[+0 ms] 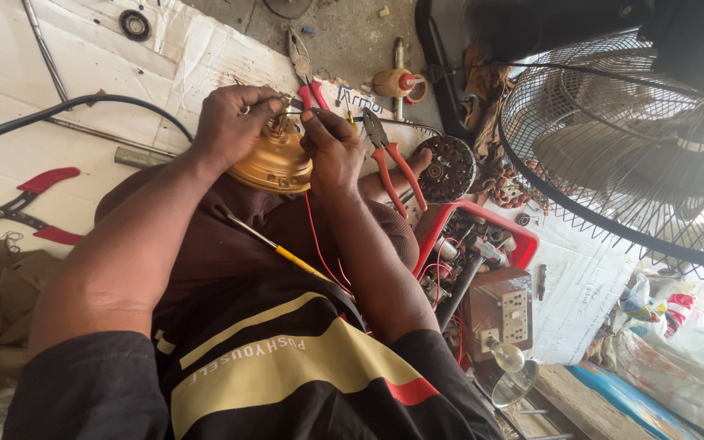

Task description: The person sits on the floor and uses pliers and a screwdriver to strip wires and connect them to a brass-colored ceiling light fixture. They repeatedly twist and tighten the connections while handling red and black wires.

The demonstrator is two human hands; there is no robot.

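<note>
Gripping the round gold metal motor housing (275,163) on my knee, my left hand (234,122) curled around its rim. My right hand (332,151) pinched narrowly at its top, red-handled pliers (389,159) just beside.

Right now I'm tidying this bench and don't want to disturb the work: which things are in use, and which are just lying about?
In use:
left hand gripping the gold motor housing
right hand at its top
red wire running from the housing

Lying about:
red-handled pliers
red-handled cutters
yellow-handled screwdriver
dark round winding
fan guard
red tray
</note>
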